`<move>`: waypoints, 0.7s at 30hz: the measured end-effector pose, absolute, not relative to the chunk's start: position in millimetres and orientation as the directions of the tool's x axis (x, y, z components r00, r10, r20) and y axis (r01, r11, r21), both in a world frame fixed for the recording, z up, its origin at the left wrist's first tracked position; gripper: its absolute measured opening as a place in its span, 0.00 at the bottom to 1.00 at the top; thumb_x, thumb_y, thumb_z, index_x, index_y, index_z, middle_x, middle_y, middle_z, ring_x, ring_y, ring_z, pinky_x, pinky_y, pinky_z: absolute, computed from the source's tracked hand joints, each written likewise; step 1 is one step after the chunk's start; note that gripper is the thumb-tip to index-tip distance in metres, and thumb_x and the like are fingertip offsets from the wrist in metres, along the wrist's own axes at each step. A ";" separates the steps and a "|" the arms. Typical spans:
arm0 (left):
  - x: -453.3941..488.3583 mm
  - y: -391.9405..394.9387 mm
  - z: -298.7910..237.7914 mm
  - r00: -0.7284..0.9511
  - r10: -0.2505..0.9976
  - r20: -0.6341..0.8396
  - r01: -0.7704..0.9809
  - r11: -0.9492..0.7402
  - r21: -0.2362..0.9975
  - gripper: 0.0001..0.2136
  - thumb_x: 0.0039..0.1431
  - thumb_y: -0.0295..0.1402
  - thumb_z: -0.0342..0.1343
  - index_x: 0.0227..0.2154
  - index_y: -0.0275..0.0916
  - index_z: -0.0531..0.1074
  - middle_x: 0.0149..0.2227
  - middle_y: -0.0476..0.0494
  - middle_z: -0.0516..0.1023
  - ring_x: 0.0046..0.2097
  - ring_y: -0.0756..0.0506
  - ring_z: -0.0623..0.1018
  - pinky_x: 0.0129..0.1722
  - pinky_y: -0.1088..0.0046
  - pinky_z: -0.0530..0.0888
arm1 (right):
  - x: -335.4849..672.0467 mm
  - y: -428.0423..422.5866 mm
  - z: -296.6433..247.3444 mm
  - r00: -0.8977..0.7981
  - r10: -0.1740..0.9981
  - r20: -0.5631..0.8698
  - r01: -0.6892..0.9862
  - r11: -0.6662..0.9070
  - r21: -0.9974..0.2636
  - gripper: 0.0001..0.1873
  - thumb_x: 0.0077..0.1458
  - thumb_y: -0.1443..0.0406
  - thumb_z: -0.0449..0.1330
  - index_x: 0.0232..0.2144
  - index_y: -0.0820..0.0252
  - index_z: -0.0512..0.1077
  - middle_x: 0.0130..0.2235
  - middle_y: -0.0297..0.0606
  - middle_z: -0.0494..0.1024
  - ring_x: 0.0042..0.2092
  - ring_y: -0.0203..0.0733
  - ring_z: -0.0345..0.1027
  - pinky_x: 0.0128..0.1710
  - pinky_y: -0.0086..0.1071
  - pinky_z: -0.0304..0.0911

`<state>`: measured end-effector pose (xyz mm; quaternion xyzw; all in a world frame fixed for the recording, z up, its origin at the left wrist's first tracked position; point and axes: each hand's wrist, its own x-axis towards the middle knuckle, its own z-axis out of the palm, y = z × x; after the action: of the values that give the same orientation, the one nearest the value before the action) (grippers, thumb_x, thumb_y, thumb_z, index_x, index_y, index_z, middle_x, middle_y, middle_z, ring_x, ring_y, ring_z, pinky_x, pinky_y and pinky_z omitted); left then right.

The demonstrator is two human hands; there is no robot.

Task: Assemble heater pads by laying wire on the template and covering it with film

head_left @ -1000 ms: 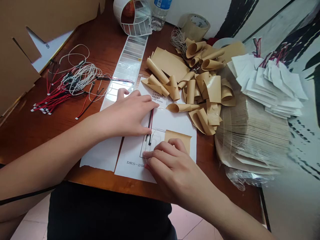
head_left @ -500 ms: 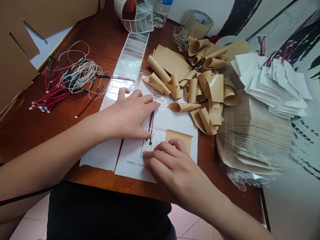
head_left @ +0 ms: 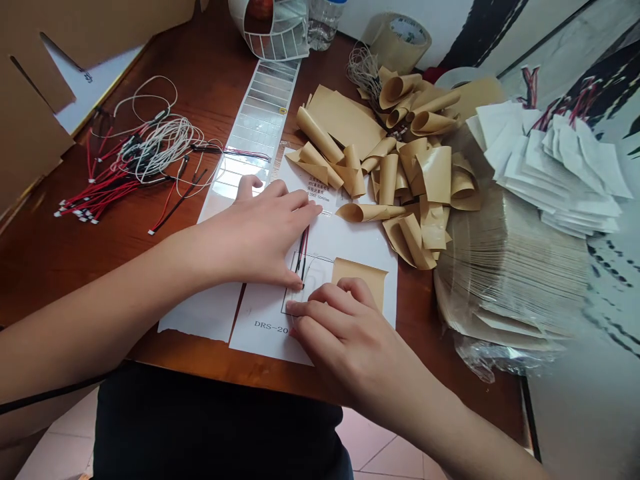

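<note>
My left hand [head_left: 265, 230] lies on the printed white sheet [head_left: 260, 313] with its fingers spread. Its thumb rests at the lower end of a red-and-black cable [head_left: 304, 248], whose upper part runs under the hand. Within the printed rectangle, a thin white wire [head_left: 314, 270] lies in faint loops. My right hand [head_left: 345, 327] is at the rectangle's lower edge, fingers curled and thumb and index close together on what looks like the end of that wire, mostly hidden. Beside the right hand is a square of brown paper [head_left: 367, 280].
At the left lies a tangle of cables and white wire [head_left: 160, 153] near a cardboard box [head_left: 100, 40]. A label strip [head_left: 260, 113] runs back from the sheet. Curled brown papers [head_left: 385, 180], a tape roll [head_left: 400, 43] and stacked white packets [head_left: 555, 167] crowd the right.
My left thumb has slid slightly down the cable, now touching its black lower end. My right hand stays in nearly the same place. The view has shifted a little.
</note>
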<state>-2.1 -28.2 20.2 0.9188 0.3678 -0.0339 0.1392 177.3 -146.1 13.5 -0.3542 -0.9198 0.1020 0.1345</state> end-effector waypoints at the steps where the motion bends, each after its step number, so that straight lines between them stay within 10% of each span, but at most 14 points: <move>1: -2.1 -28.5 20.4 0.731 0.662 -0.167 0.682 -0.694 0.231 0.39 0.50 0.51 0.63 0.63 0.38 0.65 0.60 0.32 0.72 0.59 0.28 0.68 0.60 0.44 0.57 | 176.8 -146.1 14.8 -0.714 0.678 0.176 0.624 0.730 -0.278 0.14 0.66 0.77 0.53 0.30 0.64 0.73 0.35 0.40 0.81 0.40 0.41 0.68 0.40 0.40 0.54; 21: -1.4 -35.2 24.4 0.759 0.609 -0.229 0.651 -0.717 0.249 0.44 0.49 0.48 0.63 0.69 0.41 0.58 0.71 0.30 0.59 0.66 0.24 0.61 0.65 0.37 0.51 | 179.1 -149.5 23.0 -0.712 0.674 0.198 0.643 0.738 -0.205 0.15 0.65 0.76 0.53 0.30 0.63 0.77 0.27 0.36 0.69 0.33 0.40 0.55 0.37 0.39 0.52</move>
<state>-1.4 -35.2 24.4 0.9244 0.3407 -0.0655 0.1587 179.1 -149.5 23.0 -0.3566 -0.9231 0.0607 0.1306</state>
